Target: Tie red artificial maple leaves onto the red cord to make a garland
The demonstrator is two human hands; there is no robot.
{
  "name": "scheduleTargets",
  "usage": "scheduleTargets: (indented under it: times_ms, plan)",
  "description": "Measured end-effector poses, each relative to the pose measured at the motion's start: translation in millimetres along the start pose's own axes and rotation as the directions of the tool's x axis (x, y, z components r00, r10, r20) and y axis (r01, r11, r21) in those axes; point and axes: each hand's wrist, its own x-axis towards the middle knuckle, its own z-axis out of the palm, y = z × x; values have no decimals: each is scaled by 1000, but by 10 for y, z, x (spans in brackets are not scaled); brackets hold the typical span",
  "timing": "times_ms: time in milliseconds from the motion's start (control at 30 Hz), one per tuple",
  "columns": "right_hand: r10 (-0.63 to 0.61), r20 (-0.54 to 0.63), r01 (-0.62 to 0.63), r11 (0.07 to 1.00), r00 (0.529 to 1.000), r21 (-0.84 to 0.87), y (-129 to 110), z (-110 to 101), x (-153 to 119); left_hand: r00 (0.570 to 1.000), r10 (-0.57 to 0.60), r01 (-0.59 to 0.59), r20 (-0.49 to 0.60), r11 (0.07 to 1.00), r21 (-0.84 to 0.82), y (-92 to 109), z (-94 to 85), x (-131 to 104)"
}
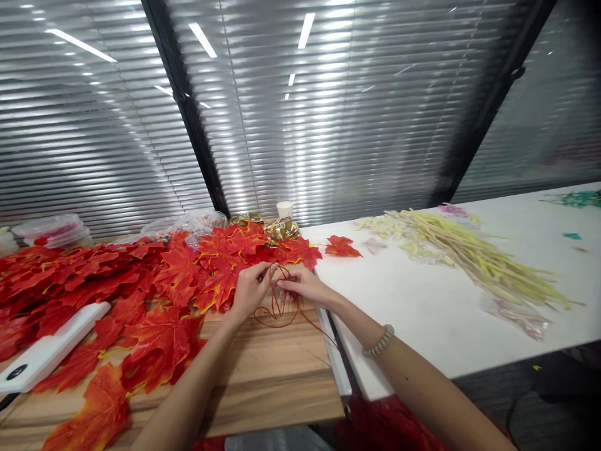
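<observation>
Both of my hands are close together above the wooden tabletop, working a thin red cord. The fingers of my left hand pinch the cord near its upper loops. My right hand, fingers curled, grips another part of it just to the right. Loops of the cord hang below the hands, and one strand trails right toward the table's edge. Red artificial maple leaves are heaped just behind and left of my left hand. A single maple leaf lies apart on the white table.
A white device with a dark cable lies among the leaves at left. Clear plastic containers, gold packets and a paper cup stand at the back. Yellow fuzzy stems cover part of the white table; a seam separates the tables.
</observation>
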Motion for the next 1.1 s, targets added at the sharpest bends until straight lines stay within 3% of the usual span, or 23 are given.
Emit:
scheduleTargets:
  times_ms: [300,1100]
  plan:
    - [24,4,-24,1000,1000,-13,-7,-5,-4,994,19,-15,110,999,-36,8,25,-17]
    - [-5,36,7,999,999,-43,43,-25,7,985,21,-19,174,1000,-12,-33,36,-30]
